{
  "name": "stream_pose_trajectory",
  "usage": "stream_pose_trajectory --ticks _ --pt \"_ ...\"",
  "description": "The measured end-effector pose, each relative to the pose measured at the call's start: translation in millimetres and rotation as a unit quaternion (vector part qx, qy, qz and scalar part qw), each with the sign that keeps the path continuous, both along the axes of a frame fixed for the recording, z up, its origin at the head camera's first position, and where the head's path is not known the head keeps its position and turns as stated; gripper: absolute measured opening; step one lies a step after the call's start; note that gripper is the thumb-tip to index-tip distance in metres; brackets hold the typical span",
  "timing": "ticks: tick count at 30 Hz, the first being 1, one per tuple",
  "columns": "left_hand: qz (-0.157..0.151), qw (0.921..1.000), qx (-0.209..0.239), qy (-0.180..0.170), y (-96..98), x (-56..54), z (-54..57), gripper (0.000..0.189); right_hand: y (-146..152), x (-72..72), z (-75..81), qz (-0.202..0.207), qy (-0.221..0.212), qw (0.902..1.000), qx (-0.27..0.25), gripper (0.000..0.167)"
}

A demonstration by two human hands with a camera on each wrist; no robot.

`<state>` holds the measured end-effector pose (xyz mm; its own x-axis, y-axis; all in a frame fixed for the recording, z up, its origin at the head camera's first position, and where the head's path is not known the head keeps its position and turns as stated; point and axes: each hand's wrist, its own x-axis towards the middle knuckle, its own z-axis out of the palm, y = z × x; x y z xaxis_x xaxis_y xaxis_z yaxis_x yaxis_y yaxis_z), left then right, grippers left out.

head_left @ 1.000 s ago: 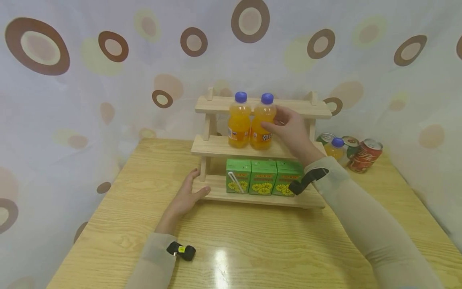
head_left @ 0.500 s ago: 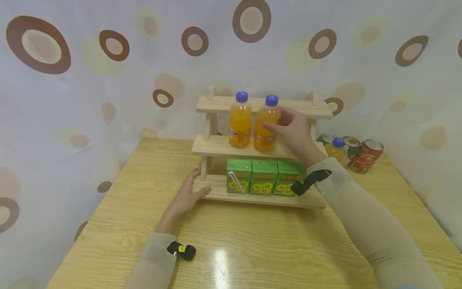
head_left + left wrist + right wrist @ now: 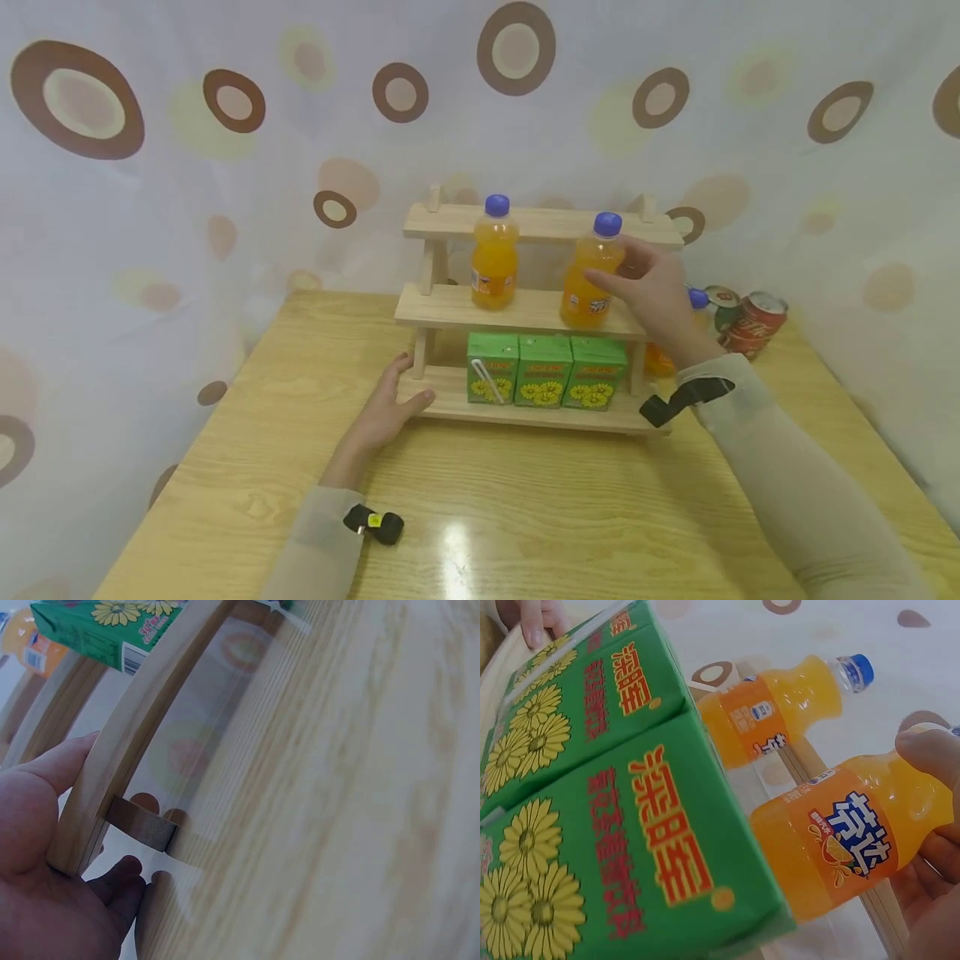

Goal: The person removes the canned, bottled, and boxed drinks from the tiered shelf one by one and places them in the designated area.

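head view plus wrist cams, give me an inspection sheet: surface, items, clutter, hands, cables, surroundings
Surface: wood-grain table, glare toward the front
Job's things: wooden shelf; three green cartons on its bottom tier; standing bottle on its middle tier; held bottle
Clutter: red can, green can, part-hidden bottle, right of shelf
Hands: left hand grips shelf's lower left end; right hand holds a bottle
Cables: nothing seen
Surroundings: circle-patterned backdrop
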<state>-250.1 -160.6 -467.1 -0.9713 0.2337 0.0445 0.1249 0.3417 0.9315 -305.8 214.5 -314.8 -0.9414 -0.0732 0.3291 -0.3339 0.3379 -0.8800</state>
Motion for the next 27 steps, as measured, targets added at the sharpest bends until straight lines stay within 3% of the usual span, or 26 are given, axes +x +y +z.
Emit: stream_pose_trajectory --ticks 2,8,12,16,23,27 --pt "0.002 1.0000 0.000 -0.001 -0.3 -2.3 -4.9 0.073 6.5 5.2 -0.5 -0.008 0.000 1.0000 0.002 0.054" --pt "-0.002 0.9996 0.004 -0.026 5.7 13.3 23.3 0.071 24.3 20.1 -4.3 -0.012 0.025 0.9996 0.004 0.048" --pt "-0.003 0.9996 -0.004 -0.028 7.4 15.3 29.4 0.069 34.9 28.9 -7.0 -0.026 0.034 0.9990 0.014 0.049" --pt "-0.002 0.9997 -0.001 -0.024 6.3 11.4 24.6 0.068 44.1 35.3 -8.7 -0.047 0.034 0.9982 0.013 0.052" --pt "0.008 0.9999 -0.004 -0.011 0.9 -5.7 -5.7 0.072 62.6 46.3 -11.1 -0.075 0.018 0.9970 0.008 0.052" --pt "0.010 0.9998 -0.015 -0.002 -0.2 -7.9 -10.7 0.073 72.9 56.3 -12.8 -0.079 0.021 0.9966 -0.010 0.050"
